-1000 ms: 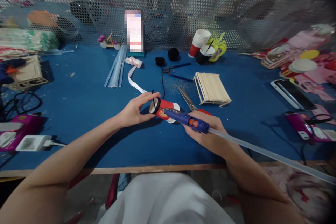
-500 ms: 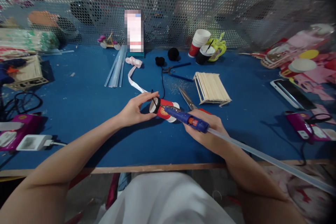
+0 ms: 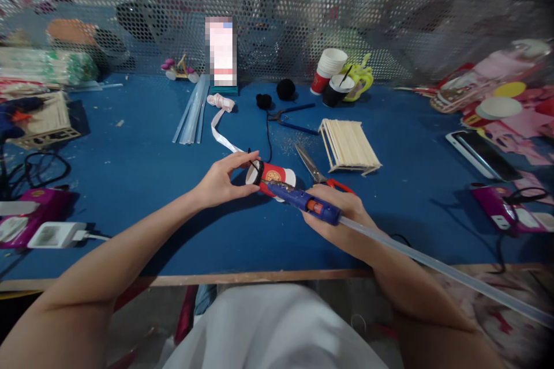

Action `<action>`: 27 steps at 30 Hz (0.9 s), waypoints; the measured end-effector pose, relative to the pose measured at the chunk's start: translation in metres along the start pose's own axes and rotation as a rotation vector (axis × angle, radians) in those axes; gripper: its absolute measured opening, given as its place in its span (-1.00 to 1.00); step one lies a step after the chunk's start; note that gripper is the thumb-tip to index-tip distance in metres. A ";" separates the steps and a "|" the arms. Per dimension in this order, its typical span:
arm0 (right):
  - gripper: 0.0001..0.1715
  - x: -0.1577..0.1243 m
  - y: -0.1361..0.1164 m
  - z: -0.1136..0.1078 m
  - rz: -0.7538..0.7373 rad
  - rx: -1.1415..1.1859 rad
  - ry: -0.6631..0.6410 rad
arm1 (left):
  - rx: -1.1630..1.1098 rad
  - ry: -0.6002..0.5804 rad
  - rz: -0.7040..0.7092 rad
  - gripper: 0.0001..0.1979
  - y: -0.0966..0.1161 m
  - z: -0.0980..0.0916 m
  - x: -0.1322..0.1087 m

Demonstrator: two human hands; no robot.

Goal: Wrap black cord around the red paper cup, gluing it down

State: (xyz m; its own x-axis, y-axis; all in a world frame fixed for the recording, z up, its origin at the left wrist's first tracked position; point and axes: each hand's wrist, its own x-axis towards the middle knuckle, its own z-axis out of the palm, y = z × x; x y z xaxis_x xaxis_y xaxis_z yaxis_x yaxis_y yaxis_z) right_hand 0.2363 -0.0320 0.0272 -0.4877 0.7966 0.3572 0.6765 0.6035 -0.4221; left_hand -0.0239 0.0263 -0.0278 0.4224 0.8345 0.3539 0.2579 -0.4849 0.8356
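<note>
My left hand (image 3: pixel 225 180) grips one end of a red and white paper cup (image 3: pixel 273 173) lying on its side, thumb and fingers around a black cord band (image 3: pixel 258 172) near that end. In my right hand (image 3: pixel 335 213) is a blue hot glue gun (image 3: pixel 298 198), its tip close to the band on the cup. A long clear glue stick (image 3: pixel 433 259) sticks out of the gun's back over my right forearm. Black cord runs from the cup's area up to a small black ball of yarn (image 3: pixel 264 101). White ribbon (image 3: pixel 223 137) trails behind my left hand.
Scissors (image 3: pixel 309 161) lie just beyond my right hand, with blue-handled pliers (image 3: pixel 294 118) behind. A stick-built rack (image 3: pixel 350 145) stands right of them. Spare glue sticks (image 3: pixel 193 109), a propped phone (image 3: pixel 223 52) and stacked cups (image 3: pixel 331 66) are at the back; power strips (image 3: pixel 504 207) flank the table.
The glue gun and my right hand have shifted slightly left and down, the tip moving along the cup's band toward me. The cup has turned a little, showing more of its gold emblem.
</note>
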 end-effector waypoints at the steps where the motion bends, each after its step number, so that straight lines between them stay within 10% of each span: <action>1: -0.94 0.000 0.000 0.000 0.001 0.003 -0.006 | 0.001 0.001 -0.002 -0.31 0.000 0.000 0.000; 27: -0.84 0.000 0.015 0.008 -0.087 -0.103 0.159 | 0.068 -0.098 0.048 -0.31 0.005 -0.005 -0.001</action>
State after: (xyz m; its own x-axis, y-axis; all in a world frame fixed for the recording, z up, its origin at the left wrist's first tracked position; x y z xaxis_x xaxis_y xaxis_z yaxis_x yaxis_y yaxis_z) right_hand 0.2417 -0.0232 0.0141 -0.4593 0.7211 0.5188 0.6923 0.6565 -0.2995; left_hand -0.0270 0.0242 -0.0217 0.5179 0.7818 0.3472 0.2919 -0.5430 0.7874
